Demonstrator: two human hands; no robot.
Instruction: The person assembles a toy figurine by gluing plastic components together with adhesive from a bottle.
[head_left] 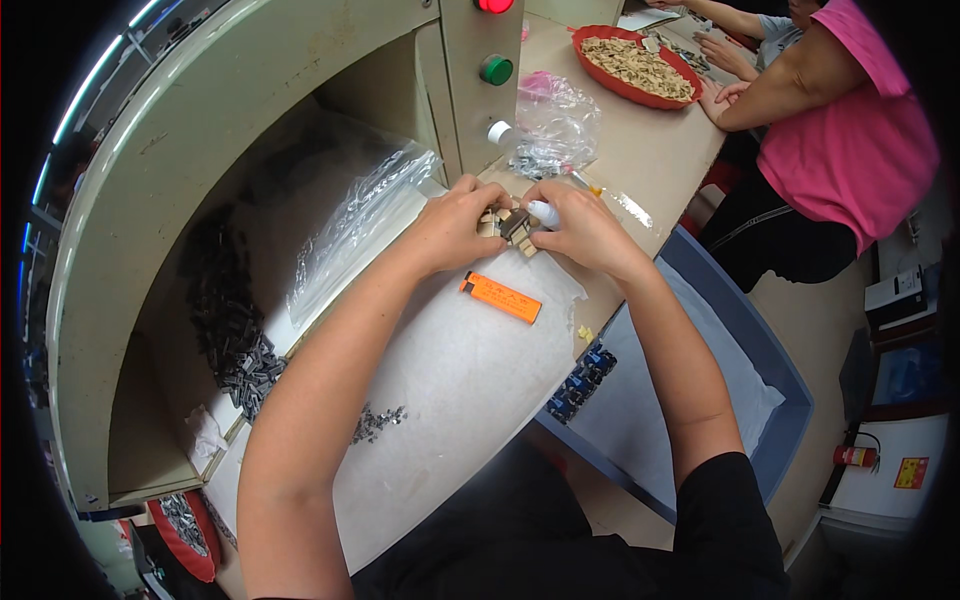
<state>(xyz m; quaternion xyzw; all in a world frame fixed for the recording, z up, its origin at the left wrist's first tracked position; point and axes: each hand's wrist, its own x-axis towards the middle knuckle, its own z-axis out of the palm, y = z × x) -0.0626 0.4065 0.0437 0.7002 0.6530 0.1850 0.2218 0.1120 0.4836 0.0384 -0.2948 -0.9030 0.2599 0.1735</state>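
Observation:
My left hand (455,228) is closed on a cluster of small beige and dark block-like pieces (517,228) near the far edge of the paper-covered worktop. Facing it, my right hand (590,232) is closed round a white rounded object (543,213), which looks like a small bottle. That hand's fingertips also meet the cluster's right side. How the pieces join is too small to tell. Just below both hands an orange box (503,298) with dark printing lies on the white paper (450,400).
A pale machine housing (130,200) curves along the left; dark parts (235,340) heap inside it beside a clear plastic bag (365,215). Metal bits (380,422) lie by my left forearm. A blue tray (740,310) stands right, a red basin (640,98) beyond. People sit far right.

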